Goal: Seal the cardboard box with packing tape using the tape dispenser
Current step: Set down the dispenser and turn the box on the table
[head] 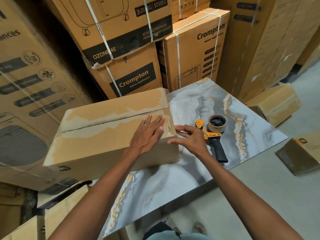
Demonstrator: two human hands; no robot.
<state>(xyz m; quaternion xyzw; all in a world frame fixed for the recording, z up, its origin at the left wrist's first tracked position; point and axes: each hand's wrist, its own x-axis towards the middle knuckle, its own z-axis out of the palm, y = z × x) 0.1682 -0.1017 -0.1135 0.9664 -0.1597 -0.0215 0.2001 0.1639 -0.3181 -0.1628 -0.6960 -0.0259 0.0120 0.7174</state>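
The cardboard box (pixel 110 135) lies on the left part of a marble-patterned table (pixel 242 108), its long side running from the near left toward the far right, and its left end overhangs the table edge. Its top flaps are closed, and the seam (pixel 110 121) between them runs the length of the lid, bordered by pale torn patches. Clear tape shines over the seam at the box's right end.

The left hand (pixel 149 134) lies flat on the lid near the right end, just on the near side of the seam, fingers straight and together, pressing down; a ring shows on one finger. The right hand (pixel 189 138) is at the box's near right corner, its fingers loosely curled with the fingertips (pixel 177 129) touching the corner edge where a strip of tape folds over. Whether it pinches the tape or only touches it, I cannot tell.

The tape dispenser (pixel 212 134) lies on the table just to the right of the right hand, apart from both hands: orange frame, black handle pointing toward the person, roll of tape (pixel 216 123) at the far end.

Large printed cartons (pixel 131 78) are stacked behind and to the left of the table. A smaller carton (pixel 275 103) sits on the floor to the right.
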